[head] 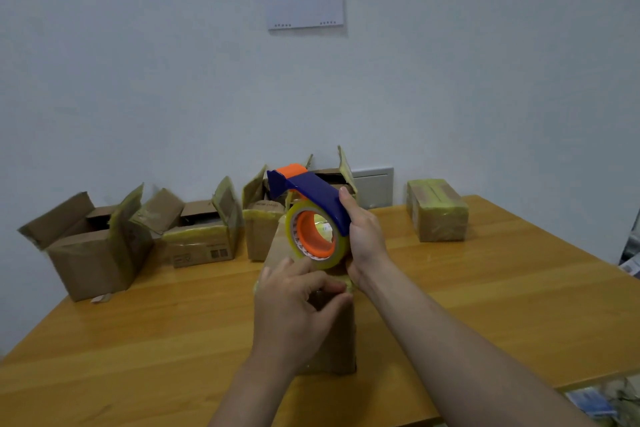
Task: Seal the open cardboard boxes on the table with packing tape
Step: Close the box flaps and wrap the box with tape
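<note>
Standing along the far edge of the wooden tabletop (485,305), from the left, are a large brown cardboard box with its flaps splayed open (90,246), a smaller open brown box with printed labels on its front (201,236), and further open boxes (263,218) partly hidden behind the dispenser; what lies inside any of them cannot be told. In the middle, nearest the person, sits a long closed brown cardboard box (332,333), its long axis running away from the body toward the wall. The left hand (294,308) rests on its top, fingers (332,291) pinched together at the near end of the seam, apparently holding down the tape's free end. Directly beyond them, the right hand (367,236) is wrapped around the blue and orange tape dispenser (308,191), which carries a roll of clear yellowish packing tape (315,236). The next pull would likely run forward along the seam, away from the left fingers. Far right stands a taped, sealed brown box (438,211), well apart.
</note>
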The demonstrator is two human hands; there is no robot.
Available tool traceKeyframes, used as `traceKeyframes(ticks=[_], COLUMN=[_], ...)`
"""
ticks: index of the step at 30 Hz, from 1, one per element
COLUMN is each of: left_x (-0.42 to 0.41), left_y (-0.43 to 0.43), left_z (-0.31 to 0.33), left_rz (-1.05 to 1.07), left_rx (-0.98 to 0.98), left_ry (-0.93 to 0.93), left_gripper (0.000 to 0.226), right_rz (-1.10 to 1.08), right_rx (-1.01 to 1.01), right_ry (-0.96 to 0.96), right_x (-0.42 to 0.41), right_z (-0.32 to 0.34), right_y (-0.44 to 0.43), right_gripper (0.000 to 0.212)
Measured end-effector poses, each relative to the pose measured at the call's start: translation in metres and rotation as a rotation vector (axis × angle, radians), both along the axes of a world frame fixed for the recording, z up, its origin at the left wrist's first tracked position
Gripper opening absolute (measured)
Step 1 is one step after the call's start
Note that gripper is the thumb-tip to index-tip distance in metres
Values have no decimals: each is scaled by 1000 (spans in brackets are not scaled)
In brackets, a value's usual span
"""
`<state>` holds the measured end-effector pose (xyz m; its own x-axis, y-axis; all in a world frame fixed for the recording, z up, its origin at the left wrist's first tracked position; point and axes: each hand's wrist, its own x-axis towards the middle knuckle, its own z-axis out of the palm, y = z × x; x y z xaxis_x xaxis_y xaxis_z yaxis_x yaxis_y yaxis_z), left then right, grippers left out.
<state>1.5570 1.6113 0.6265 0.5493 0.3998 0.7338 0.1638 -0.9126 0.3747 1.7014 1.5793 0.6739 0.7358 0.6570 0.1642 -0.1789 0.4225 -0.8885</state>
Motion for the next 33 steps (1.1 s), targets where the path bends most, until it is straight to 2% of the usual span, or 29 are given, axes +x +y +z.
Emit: traceKeyframes(ticks=[4, 9, 13, 16, 21, 24, 26, 28, 30, 32, 33], left_x=[7, 3, -14, -36, -71, -78, -68, -55, -45, -39, -39], left_y=[-10, -12, 9, 36, 70, 78, 82, 87, 93, 95, 93], left_z=[-3, 3, 7, 9, 28, 37, 40, 43, 38, 30, 26], left_rz=[69, 141, 170, 48, -203, -275, -51, 258, 264, 168, 134], left_rx=[-24, -51, -166, -216, -324, -453, -462, -466, -707, -1011, -1085], left_ry=[-45, -15, 8, 91, 307, 212, 51, -28, -13, -69, -149], left_gripper=[28, 27, 33, 43, 30, 35, 33, 13, 29, 23, 19], right_rz=[19, -3, -126, -229, -393, -443, -470, -492, -506, -505, -508], right_rx=[15, 66, 132, 129, 57, -23, -81, -133, -160, -178, -190], right_ry=[20, 116, 75, 6, -165, -299, -366, -392, -371, -333, -325], right_x=[2, 14, 29, 34, 38, 35, 34, 32, 32, 32, 32], right_z=[-1, 0, 9, 22, 23, 18, 8, -1, -9, -15, -19], right_y=[-2, -11, -27, -37, -42, -41, -38, -33, -31, -30, -30], right_gripper=[45, 55, 43, 37, 37, 30, 31, 37, 36, 30, 30])
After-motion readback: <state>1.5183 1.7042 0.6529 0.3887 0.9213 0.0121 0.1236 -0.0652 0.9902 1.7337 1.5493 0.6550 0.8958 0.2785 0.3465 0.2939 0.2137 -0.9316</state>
